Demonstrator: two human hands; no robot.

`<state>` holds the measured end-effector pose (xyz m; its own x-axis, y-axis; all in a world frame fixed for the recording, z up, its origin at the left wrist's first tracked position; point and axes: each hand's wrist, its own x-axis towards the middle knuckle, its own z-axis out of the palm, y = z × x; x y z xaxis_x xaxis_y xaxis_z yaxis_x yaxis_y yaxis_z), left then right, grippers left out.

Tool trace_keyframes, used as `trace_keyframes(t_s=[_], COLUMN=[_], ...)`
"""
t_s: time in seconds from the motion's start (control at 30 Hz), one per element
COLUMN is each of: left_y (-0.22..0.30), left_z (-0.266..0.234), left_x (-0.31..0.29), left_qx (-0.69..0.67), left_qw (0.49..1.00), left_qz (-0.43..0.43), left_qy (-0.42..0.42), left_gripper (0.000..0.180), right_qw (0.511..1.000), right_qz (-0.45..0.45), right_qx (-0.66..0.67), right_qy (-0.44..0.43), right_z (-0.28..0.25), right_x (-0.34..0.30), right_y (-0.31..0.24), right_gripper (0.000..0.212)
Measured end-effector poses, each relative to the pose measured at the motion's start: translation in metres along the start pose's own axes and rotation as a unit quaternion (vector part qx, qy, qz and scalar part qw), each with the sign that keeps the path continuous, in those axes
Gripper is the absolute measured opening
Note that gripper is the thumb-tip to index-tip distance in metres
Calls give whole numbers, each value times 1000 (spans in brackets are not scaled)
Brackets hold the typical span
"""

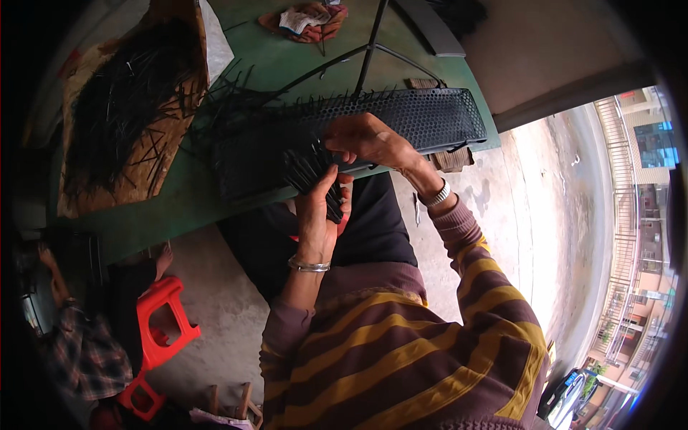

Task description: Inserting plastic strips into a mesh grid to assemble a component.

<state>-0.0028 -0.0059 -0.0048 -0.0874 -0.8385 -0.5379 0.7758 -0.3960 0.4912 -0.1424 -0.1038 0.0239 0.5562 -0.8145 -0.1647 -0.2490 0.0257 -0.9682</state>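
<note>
Black sticks (313,174) fill part of the perforated tray (401,118); left hand (315,215) grips a bundle, right hand (369,140) pinches one, many holes empty.

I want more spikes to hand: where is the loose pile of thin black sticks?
In the head view, the pile of thin black sticks lies on a brown cardboard sheet at the upper left, on the green table, left of the black perforated tray.

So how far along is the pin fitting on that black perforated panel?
Done: black pins already stand along the far edge of the perforated panel and at its left end. In hand: the left hand grips a bundle of pins, and the right hand rests on the panel's middle. Left: much of the panel's right part looks bare, and a large pile of pins fills the cardboard box.
</note>
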Motion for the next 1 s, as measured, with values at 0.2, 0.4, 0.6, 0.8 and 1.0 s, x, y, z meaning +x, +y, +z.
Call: trace_keyframes(t_s=[0.2, 0.4, 0.6, 0.8, 1.0], left_y=[-7, -9, -18, -23, -21], left_z=[-9, -15, -8, -12, -8], left_x=[5, 7, 4, 9, 8], left_qx=[45, 31, -8, -28, -36], left_qw=[998, 999, 997, 995, 994], left_qz=[-25, -33, -73, -89, -97], left_qy=[-21, 8, 26, 21, 35], left_gripper=[20, 26, 29, 26, 17], right_qw=[995, 995, 938, 915, 930], right_qz=[62, -24, -182, -218, -191], right_qx=[52, 92, -85, -173, -164], right_qy=[-66, 0, 284, 291, 269], right_z=[-13, -25, -21, -17, -18], right_x=[-2, -12, 11, 32, 33], right_y=[-4, -13, -7, 11, 4], right_gripper=[17, 14, 7, 6, 6])
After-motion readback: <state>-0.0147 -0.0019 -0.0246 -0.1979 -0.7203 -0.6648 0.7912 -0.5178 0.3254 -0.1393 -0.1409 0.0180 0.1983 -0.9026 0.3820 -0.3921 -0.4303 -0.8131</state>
